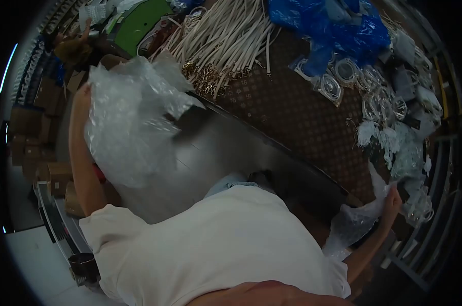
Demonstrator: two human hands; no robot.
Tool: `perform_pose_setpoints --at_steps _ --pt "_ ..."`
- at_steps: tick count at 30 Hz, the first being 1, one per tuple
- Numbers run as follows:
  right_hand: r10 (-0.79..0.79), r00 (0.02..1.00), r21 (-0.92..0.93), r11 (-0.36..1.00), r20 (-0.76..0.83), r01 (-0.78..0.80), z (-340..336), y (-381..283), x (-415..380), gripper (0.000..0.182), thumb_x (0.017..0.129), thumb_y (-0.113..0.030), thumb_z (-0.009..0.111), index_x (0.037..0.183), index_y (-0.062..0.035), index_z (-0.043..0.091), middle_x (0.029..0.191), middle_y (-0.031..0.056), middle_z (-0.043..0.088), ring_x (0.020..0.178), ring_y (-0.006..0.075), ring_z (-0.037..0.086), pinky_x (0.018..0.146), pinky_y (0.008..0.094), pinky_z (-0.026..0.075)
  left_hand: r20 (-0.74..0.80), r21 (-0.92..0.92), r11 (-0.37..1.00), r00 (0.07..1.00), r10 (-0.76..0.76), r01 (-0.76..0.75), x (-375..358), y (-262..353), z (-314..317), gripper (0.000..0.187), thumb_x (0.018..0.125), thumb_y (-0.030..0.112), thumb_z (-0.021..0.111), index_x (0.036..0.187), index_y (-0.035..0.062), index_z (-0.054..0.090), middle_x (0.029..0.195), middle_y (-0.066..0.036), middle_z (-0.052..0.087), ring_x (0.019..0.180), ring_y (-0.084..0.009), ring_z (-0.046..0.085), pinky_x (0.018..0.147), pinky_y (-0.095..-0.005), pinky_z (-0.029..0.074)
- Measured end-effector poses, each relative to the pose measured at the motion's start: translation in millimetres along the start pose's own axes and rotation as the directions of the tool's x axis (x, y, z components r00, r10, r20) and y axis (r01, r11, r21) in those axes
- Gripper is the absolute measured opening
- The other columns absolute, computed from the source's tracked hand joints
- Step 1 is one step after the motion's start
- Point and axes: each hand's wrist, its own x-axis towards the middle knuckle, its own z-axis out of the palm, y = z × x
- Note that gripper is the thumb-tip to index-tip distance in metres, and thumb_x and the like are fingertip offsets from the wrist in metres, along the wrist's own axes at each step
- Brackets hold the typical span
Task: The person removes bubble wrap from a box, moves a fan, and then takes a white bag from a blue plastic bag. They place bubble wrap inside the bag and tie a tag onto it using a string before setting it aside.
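A large sheet of clear bubble wrap [134, 117] hangs crumpled on the left, raised beside the table. At its upper left edge my left hand [83, 92] is closed on it, the arm stretched forward. Over on the right, my right hand [393, 200] grips a smaller piece of clear plastic wrap [356, 224], which droops beside my forearm near the table's edge. The two pieces show no visible connection.
The brown patterned table [302, 122] bears white cords [226, 35] with gold-coloured ends, blue plastic bags [333, 30] and several bagged coiled cables [379, 97]. A person [73, 51] is at the upper left. Cardboard boxes [60, 178] stand at the left.
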Motion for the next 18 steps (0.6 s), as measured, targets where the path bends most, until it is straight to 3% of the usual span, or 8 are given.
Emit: perform_pose_setpoints --at_steps 2,3,6,8,10,11,14,18 --pt "0.000 0.990 0.037 0.999 0.142 -0.005 39 -13 11 0.036 0.092 -0.021 0.044 0.061 -0.0057 0.037 0.057 -0.0070 0.031 0.054 0.0039 0.029 0.046 0.0235 0.022 -0.177 0.570 0.816 0.955 0.237 -0.097 25 65 -17 0.031 0.093 0.025 0.041 0.104 0.0003 0.055 0.093 -0.015 0.061 0.083 -0.0268 0.059 0.070 -0.0336 0.045" --pt "0.029 0.974 0.062 0.997 0.223 -0.044 65 -16 19 0.035 0.092 -0.021 0.044 0.061 -0.0048 0.037 0.057 -0.0062 0.032 0.054 0.0040 0.030 0.047 0.0235 0.023 -0.149 0.639 0.766 0.966 0.212 -0.069 49 93 -19 0.027 0.093 0.023 0.040 0.100 0.0006 0.055 0.091 -0.020 0.059 0.082 -0.0338 0.058 0.068 -0.0351 0.045" --pt "0.092 0.940 0.032 0.994 0.327 -0.108 132 -41 29 0.035 0.091 -0.021 0.045 0.062 -0.0022 0.040 0.056 -0.0036 0.035 0.054 0.0051 0.032 0.047 0.0242 0.026 -0.028 0.810 0.414 0.678 0.734 -0.416 154 104 1 0.020 0.089 0.014 0.041 0.094 -0.0003 0.054 0.090 -0.021 0.058 0.083 -0.0393 0.055 0.068 -0.0417 0.045" --pt "0.068 0.909 -0.114 0.993 0.412 -0.023 160 -52 33 0.035 0.091 -0.023 0.045 0.064 -0.0004 0.042 0.055 -0.0008 0.038 0.053 0.0067 0.033 0.047 0.0258 0.029 0.164 0.825 0.236 0.618 0.769 -0.513 213 124 42 0.015 0.086 0.013 0.045 0.089 0.0013 0.054 0.087 -0.018 0.059 0.082 -0.0360 0.057 0.069 -0.0421 0.046" --pt "0.107 0.927 -0.121 0.990 0.359 -0.067 179 -52 34 0.036 0.091 -0.024 0.045 0.064 0.0000 0.043 0.054 0.0002 0.038 0.053 0.0073 0.033 0.047 0.0266 0.029 0.424 0.806 0.108 0.694 0.582 -0.583 233 170 104 0.011 0.081 0.010 0.048 0.086 0.0022 0.053 0.085 -0.017 0.058 0.079 -0.0347 0.057 0.071 -0.0415 0.046" --pt "0.150 0.937 -0.127 0.985 0.315 -0.115 188 -52 31 0.037 0.091 -0.025 0.045 0.064 0.0005 0.044 0.054 0.0012 0.038 0.053 0.0079 0.034 0.047 0.0273 0.030 0.564 0.673 -0.032 0.485 0.668 -0.739 291 134 133 0.009 0.080 0.012 0.049 0.081 0.0035 0.053 0.080 -0.014 0.056 0.078 -0.0313 0.057 0.070 -0.0403 0.046" --pt "0.320 0.940 -0.169 0.939 0.115 -0.299 211 -50 18 0.039 0.091 -0.026 0.045 0.064 0.0010 0.044 0.053 0.0026 0.039 0.053 0.0081 0.035 0.048 0.0279 0.031 0.825 0.344 -0.154 0.219 0.522 -0.926 361 110 245 0.007 0.078 0.013 0.052 0.076 0.0075 0.056 0.081 -0.006 0.058 0.084 -0.0218 0.057 0.077 -0.0343 0.046" --pt "0.422 0.906 -0.138 0.899 0.023 -0.415 250 -56 -15 0.042 0.091 -0.030 0.044 0.061 -0.0004 0.045 0.051 0.0009 0.038 0.050 0.0077 0.034 0.046 0.0284 0.029 0.889 -0.004 -0.278 -0.131 0.439 -0.961 398 61 372 0.009 0.078 0.018 0.053 0.074 0.0098 0.055 0.081 -0.005 0.056 0.085 -0.0210 0.053 0.080 -0.0330 0.043"
